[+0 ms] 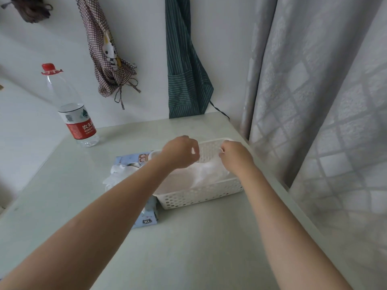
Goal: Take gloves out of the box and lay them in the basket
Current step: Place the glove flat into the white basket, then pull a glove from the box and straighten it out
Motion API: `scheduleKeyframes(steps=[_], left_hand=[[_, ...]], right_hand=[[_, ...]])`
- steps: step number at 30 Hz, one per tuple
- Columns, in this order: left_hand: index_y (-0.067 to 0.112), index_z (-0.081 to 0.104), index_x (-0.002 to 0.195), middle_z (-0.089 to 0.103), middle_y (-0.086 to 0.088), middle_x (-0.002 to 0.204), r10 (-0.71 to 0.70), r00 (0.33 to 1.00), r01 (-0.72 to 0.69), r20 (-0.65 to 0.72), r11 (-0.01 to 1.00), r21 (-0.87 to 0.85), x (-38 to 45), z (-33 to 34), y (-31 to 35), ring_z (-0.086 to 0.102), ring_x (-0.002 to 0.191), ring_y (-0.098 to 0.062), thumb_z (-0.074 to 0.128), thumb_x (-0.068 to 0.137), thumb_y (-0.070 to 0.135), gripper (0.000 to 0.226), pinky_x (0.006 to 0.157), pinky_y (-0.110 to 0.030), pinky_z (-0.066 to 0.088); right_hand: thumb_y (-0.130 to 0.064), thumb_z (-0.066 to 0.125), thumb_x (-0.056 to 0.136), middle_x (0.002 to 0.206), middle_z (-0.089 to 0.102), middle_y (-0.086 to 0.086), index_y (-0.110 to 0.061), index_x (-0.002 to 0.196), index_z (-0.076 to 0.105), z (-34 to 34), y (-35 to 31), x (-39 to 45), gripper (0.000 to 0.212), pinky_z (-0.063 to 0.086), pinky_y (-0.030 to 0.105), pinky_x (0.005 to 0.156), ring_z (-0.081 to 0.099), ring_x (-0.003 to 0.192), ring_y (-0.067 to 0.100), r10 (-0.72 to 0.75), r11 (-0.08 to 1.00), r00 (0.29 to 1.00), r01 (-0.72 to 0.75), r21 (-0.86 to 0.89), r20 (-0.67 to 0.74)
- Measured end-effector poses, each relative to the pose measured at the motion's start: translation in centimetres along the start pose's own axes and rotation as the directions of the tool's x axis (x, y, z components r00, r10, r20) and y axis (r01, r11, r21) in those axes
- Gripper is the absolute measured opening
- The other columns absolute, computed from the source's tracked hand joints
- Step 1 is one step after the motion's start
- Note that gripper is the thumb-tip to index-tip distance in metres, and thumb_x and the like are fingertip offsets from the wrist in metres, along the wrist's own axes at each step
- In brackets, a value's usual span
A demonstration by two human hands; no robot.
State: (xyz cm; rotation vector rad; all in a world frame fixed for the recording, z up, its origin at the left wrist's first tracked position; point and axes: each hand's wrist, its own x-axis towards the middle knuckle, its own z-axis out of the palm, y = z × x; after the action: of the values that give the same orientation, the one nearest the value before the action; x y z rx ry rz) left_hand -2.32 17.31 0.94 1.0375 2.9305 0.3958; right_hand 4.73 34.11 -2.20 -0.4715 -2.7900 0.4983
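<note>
Fingers (194, 150) of left hand (181, 151) curled, pinching one top edge of a thin translucent plastic glove (206, 171); right hand (235, 154) curled the same way, pinching the other edge. Fingertips mostly hidden behind knuckles, grip reads from the film stretched between both hands. Glove hangs down from the hands into the basket, lower part touching the basket floor on the right side.

Rest, big to small:
- pale green-white tabletop (188, 248), fills near and centre, both forearms reach across it
- grey curtain with diamond grid pattern (324, 101), right side, runs along the table's right edge
- dark green striped apron (184, 70) hanging on far wall, hem reaching the table's far edge
- brown checked cloth bag with a cartoon rabbit print (106, 51), on the wall left of the apron
- white perforated rectangular plastic basket (199, 195), centre-right of table, under both hands
- clear plastic water bottle with red label and red cap (71, 109), upright, far left of table, well apart from the basket
- light blue cardboard glove box marked XL (146, 218), touching the basket's left side, partly hidden by left forearm; crumpled clear gloves (117, 174) sticking out of its top.
</note>
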Motion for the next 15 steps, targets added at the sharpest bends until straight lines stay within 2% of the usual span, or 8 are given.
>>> scheduleKeyframes(steps=[3,6,8,9,12,15], left_hand=[[0.027,0.067,0.104,0.055,0.005,0.103,0.056,0.976,-0.054,0.209,0.998,-0.012,-0.6,1.1,2.0,0.055,0.105,-0.017,0.067,0.086,0.049,0.029,0.088,-0.030,0.044],[0.017,0.065,0.117,0.060,-0.002,0.124,0.023,0.923,-0.091,0.384,0.983,0.161,-1.1,1.6,2.6,0.053,0.114,-0.020,0.067,0.089,0.041,0.037,0.097,-0.033,0.041],[0.009,0.063,0.122,0.061,-0.008,0.129,-0.012,0.886,-0.114,0.464,0.963,0.243,-1.4,1.3,2.5,0.055,0.107,-0.022,0.066,0.091,0.034,0.040,0.088,-0.029,0.041],[0.009,0.062,0.124,0.060,-0.007,0.129,-0.030,0.873,-0.107,0.487,0.963,0.249,-1.6,1.0,2.2,0.054,0.106,-0.022,0.067,0.090,0.035,0.043,0.085,-0.027,0.040],[0.025,0.061,0.123,0.051,0.007,0.115,-0.052,0.879,-0.010,0.474,0.992,0.128,-2.1,-0.6,0.7,0.049,0.106,-0.016,0.073,0.083,0.045,0.047,0.084,-0.028,0.039],[0.026,0.068,0.108,0.055,0.008,0.103,-0.069,0.967,0.094,0.244,0.991,-0.090,-2.5,-2.5,-1.1,0.051,0.093,-0.011,0.071,0.086,0.042,0.027,0.082,-0.027,0.042]], right_hand=[[-0.010,0.048,0.096,0.098,0.060,0.008,-0.010,0.100,0.056,0.1,0.1,-0.1,0.008,0.036,0.030,0.064,0.056,0.082,0.028,-0.037,0.996,0.999,0.035,-0.083,-0.018],[-0.001,0.048,0.092,0.101,0.060,0.009,-0.009,0.109,0.052,-0.2,0.3,-0.5,0.019,0.035,0.031,0.062,0.057,0.082,0.029,-0.069,0.981,0.997,0.063,-0.183,-0.027],[0.004,0.047,0.088,0.099,0.060,0.010,-0.008,0.107,0.049,-0.4,0.4,-0.7,0.022,0.034,0.032,0.060,0.055,0.078,0.029,-0.089,0.965,0.995,0.075,-0.250,-0.046],[0.006,0.046,0.087,0.100,0.060,0.010,-0.008,0.108,0.049,-0.5,0.5,-0.8,0.025,0.034,0.032,0.061,0.057,0.083,0.029,-0.098,0.955,0.994,0.080,-0.285,-0.052],[0.005,0.049,0.086,0.110,0.056,0.010,-0.009,0.116,0.048,-0.5,0.5,-1.0,0.032,0.036,0.032,0.065,0.057,0.102,0.028,-0.102,0.934,0.993,0.076,-0.350,-0.058],[-0.003,0.057,0.089,0.117,0.051,0.011,-0.010,0.119,0.048,-0.5,0.0,-1.1,0.032,0.037,0.031,0.066,0.057,0.103,0.027,-0.083,0.945,0.993,0.050,-0.322,-0.089]])
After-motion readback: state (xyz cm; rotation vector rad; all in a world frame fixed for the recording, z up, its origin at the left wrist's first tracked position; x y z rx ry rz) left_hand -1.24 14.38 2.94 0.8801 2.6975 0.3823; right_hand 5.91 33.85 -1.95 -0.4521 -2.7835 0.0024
